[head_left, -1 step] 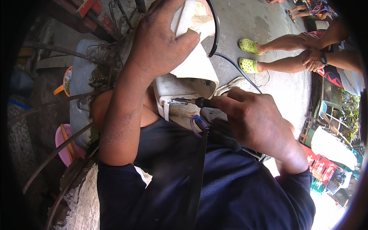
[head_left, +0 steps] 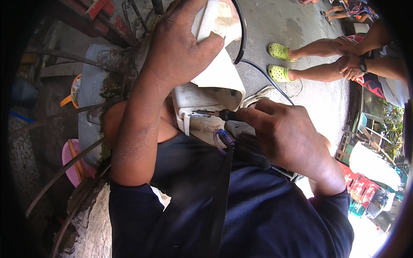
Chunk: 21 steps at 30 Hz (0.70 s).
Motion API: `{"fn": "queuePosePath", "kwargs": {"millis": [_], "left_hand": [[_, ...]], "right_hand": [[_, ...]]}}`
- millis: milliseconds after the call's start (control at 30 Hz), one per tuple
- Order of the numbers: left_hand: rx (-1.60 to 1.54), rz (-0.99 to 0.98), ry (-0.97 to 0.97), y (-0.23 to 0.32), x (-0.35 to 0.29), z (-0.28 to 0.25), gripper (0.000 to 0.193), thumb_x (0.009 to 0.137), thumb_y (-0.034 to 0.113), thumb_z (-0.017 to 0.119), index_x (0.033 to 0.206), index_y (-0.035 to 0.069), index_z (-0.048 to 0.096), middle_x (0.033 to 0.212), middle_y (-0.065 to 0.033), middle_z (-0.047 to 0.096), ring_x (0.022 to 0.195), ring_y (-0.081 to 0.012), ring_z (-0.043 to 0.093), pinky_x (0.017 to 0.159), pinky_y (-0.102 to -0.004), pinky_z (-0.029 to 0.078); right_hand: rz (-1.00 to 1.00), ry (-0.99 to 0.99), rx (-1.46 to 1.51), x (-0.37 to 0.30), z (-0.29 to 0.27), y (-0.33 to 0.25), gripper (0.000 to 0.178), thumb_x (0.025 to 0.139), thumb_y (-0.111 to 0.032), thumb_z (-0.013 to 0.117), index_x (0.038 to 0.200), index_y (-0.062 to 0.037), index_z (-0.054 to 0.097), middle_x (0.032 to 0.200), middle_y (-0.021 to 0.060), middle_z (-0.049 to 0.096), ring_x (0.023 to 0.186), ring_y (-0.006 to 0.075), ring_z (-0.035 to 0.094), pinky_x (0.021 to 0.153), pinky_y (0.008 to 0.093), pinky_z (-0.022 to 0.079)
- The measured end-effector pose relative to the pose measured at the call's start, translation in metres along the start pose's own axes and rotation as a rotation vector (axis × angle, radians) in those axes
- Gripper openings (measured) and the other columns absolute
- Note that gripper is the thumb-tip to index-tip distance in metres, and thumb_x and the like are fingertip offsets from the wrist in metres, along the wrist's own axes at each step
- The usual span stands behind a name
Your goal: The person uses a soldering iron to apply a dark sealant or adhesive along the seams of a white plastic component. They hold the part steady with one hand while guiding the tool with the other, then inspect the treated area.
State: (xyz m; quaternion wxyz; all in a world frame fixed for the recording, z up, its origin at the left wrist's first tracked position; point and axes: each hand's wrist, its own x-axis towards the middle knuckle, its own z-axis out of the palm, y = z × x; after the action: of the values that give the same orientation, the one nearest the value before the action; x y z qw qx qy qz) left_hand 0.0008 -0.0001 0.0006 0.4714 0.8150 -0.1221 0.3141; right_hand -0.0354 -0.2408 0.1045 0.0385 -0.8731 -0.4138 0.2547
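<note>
A white plastic housing (head_left: pixel 183 96), scuffed and dirty inside, rests over my lap. My left hand (head_left: pixel 183 49) grips its upper part, thumb pressed on the white surface and the other fingers mostly hidden. In my right hand (head_left: pixel 284 133) is what looks like a soldering iron (head_left: pixel 226 115), with a black handle and a thin metal shaft. Its tip touches or nearly touches the housing's corner, where dark marks show. A black cable (head_left: pixel 243 36) loops past the housing, and a thinner length runs toward my right hand. A purple-and-blue cord loop (head_left: pixel 223 141) on a black strap hangs below.
Someone in lime-green clogs (head_left: pixel 279 51) sits at the right, hands together. Bent metal rods (head_left: pixel 64 109) cross the left side, near a pink basin (head_left: pixel 71 163) and an orange-rimmed container (head_left: pixel 76 90). Red crates (head_left: pixel 359 185) stand at the far right. Other people are at the top right.
</note>
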Motion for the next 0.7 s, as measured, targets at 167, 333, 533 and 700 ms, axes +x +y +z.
{"fn": "queuePosePath", "kwargs": {"millis": [167,333,533,700], "left_hand": [[0.022,-0.017,-0.017,0.001,-0.001,-0.003,0.054,0.082,0.007,0.077,0.132,0.003,0.058,0.134,-0.0252,0.061,0.131,-0.0409,0.059,0.111,-0.0454,0.046],[-0.014,0.004,-0.01,-0.001,-0.001,-0.001,0.054,0.082,0.007,0.077,0.132,0.003,0.057,0.134,-0.0248,0.061,0.129,-0.0407,0.06,0.109,-0.0445,0.046],[-0.087,-0.052,-0.013,0.013,0.002,-0.001,0.055,0.079,0.004,0.074,0.132,0.004,0.057,0.134,-0.0246,0.061,0.129,-0.0411,0.06,0.11,-0.0443,0.046],[-0.002,-0.029,-0.043,0.03,-0.006,-0.01,0.059,0.073,0.0,0.064,0.132,0.004,0.057,0.135,-0.0258,0.06,0.13,-0.0429,0.058,0.111,-0.045,0.045]], "right_hand": [[-0.051,0.046,0.006,0.001,0.005,0.002,0.037,0.084,-0.012,0.072,0.12,-0.0098,0.071,0.085,0.0105,0.064,0.075,0.0308,0.073,0.063,0.0426,0.059],[-0.066,0.032,0.011,-0.001,0.003,0.003,0.037,0.084,-0.013,0.073,0.121,-0.0097,0.071,0.087,0.0098,0.064,0.076,0.0306,0.073,0.066,0.0426,0.059],[-0.071,-0.002,-0.015,-0.004,0.0,0.0,0.04,0.086,-0.016,0.071,0.125,-0.0099,0.07,0.091,0.0088,0.066,0.08,0.0297,0.072,0.068,0.043,0.058],[-0.088,-0.007,-0.004,-0.004,-0.004,-0.003,0.037,0.087,-0.015,0.07,0.122,-0.0083,0.069,0.091,0.0097,0.066,0.08,0.0305,0.072,0.067,0.0436,0.057]]}}
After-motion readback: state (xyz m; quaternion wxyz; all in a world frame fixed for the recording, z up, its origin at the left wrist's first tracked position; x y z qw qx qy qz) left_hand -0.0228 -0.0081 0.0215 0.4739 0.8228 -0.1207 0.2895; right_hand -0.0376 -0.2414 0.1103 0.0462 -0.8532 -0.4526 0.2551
